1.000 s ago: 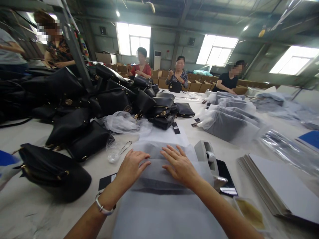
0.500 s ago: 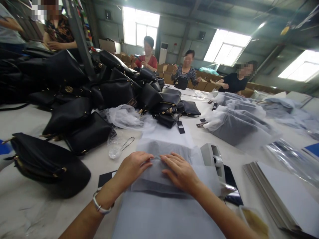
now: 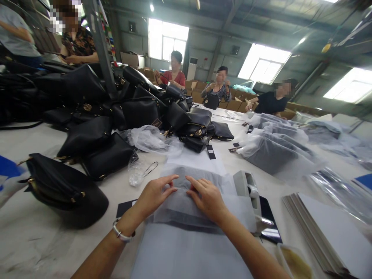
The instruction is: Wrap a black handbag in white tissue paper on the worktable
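Observation:
A dark flat item wrapped in thin white tissue paper (image 3: 200, 215) lies in front of me, on larger sheets of white paper (image 3: 186, 252). Over its upper part is my left hand (image 3: 158, 192), thumb and fingers apart with nothing visible between them. Facing it from the right, my right hand (image 3: 207, 197) has its fingers stretched out, thumb apart, close to the tissue. Whether the fingertips touch the tissue I cannot tell. A grey tape dispenser (image 3: 242, 182) stands at the right edge of the tissue.
Black handbags (image 3: 139, 112) are piled at the left and middle; one bag (image 3: 66, 193) stands nearer me. Tissue-wrapped bags (image 3: 270, 151) lie at the right, behind a stack of cardboard sheets (image 3: 328, 228) and clear plastic bags (image 3: 340, 190). Several people work across the table.
My fingertips have parted from their pinching pose over the tissue, and both hands are more open. The view has shifted slightly. People across the table have moved their arms.

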Tool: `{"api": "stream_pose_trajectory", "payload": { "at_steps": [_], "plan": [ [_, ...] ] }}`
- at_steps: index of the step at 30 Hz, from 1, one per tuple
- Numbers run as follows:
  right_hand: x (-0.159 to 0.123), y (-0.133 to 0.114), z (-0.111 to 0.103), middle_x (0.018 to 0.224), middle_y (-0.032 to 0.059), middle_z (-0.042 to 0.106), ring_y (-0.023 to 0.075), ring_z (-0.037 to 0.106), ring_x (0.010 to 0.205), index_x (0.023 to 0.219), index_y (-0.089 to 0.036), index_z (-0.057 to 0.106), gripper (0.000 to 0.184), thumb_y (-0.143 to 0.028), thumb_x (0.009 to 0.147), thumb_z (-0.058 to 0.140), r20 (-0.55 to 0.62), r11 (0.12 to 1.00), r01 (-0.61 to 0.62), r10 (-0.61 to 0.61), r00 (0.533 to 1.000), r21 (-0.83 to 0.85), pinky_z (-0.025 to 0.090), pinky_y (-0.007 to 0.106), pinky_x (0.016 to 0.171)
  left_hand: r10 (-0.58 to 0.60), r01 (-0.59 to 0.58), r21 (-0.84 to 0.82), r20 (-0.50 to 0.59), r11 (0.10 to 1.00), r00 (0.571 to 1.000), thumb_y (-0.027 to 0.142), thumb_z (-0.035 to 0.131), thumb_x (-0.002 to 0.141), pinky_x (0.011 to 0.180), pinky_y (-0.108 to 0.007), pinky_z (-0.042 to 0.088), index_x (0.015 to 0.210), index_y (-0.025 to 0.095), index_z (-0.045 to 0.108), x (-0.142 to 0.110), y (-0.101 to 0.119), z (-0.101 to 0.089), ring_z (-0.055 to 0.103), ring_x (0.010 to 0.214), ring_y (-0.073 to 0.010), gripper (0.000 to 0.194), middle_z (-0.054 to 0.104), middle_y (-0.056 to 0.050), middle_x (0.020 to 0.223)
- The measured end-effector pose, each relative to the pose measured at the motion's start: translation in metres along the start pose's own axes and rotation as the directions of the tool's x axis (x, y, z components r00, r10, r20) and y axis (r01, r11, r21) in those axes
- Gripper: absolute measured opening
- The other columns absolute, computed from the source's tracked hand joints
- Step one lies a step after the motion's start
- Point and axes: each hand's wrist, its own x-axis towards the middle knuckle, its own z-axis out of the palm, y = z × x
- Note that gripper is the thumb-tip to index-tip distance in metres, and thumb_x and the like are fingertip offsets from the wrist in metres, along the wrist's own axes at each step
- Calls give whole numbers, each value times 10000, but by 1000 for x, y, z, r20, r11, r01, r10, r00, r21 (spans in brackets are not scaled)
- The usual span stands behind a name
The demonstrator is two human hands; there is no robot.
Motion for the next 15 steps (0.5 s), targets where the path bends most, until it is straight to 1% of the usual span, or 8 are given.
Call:
{"api": "stream_pose_trajectory", "payload": {
  "at_steps": [2, 6, 7, 9, 11, 12, 13, 15],
  "plan": [
    [4, 0, 0, 918, 52, 690, 237, 636, 873, 1360, -248, 533, 401, -309, 965, 564, 14, 1000, -19, 19, 1000, -6, 524, 385, 817, -12, 12, 13, -13, 1000, 1000, 330, 606, 917, 863, -288, 532, 1260, 259, 633, 1, -1, 2, 701, 877, -178, 352, 738, -1, 948],
    [8, 0, 1, 938, 52, 692, 237, 639, 899, 1339, -243, 560, 375, -284, 966, 556, 16, 999, -44, 44, 999, 1, 524, 367, 805, 5, -1, 81, -58, 997, 998, 269, 550, 943, 856, -295, 549, 1246, 242, 634, -1, -4, 8, 700, 899, -184, 315, 736, -19, 965],
    [8, 1, 1, 938, 52, 690, 236, 639, 902, 1334, -240, 564, 369, -284, 968, 552, 11, 999, -43, 42, 999, 9, 525, 363, 806, 7, 3, 116, -91, 993, 996, 256, 536, 949, 867, -309, 552, 1248, 232, 630, -3, -3, 10, 696, 925, -191, 315, 730, -34, 997],
    [8, 4, 4, 936, 53, 685, 233, 640, 905, 1328, -239, 568, 359, -289, 973, 546, -2, 999, -36, 36, 999, 33, 526, 355, 813, 33, 14, 223, -204, 975, 978, 236, 513, 961, 943, -363, 536, 1253, 214, 626, -9, 3, 14, 667, 1043, -222, 314, 704, -73, 1106],
    [7, 5, 7, 940, 56, 682, 231, 641, 909, 1324, -239, 568, 355, -299, 975, 544, -19, 998, -33, 34, 999, 45, 531, 352, 818, 125, -16, 339, -304, 941, 944, 215, 494, 972, 1049, -415, 479, 1243, 209, 633, -16, 12, 21, 618, 1159, -242, 305, 677, -92, 1193],
    [6, 5, 9, 949, 59, 682, 230, 642, 912, 1322, -236, 569, 354, -301, 975, 544, -29, 999, -34, 35, 999, 42, 534, 352, 820, 185, -56, 381, -311, 923, 932, 205, 488, 976, 1085, -423, 453, 1227, 211, 643, -20, 17, 25, 608, 1181, -238, 295, 677, -89, 1205],
    [6, 4, 10, 962, 64, 685, 230, 643, 916, 1318, -230, 572, 352, -301, 974, 545, -36, 999, -37, 38, 999, 32, 537, 353, 823, 235, -107, 404, -282, 909, 930, 197, 481, 980, 1099, -419, 444, 1212, 214, 650, -23, 22, 30, 613, 1178, -230, 288, 687, -81, 1198],
    [7, 1, 10, 989, 72, 694, 230, 645, 939, 1305, -220, 584, 347, -297, 968, 557, -43, 999, -39, 39, 998, -2, 539, 352, 843, 281, -186, 414, -183, 891, 942, 200, 468, 988, 1051, -390, 495, 1194, 217, 656, -29, 29, 40, 652, 1122, -215, 280, 708, -68, 1181]
  ]
}}
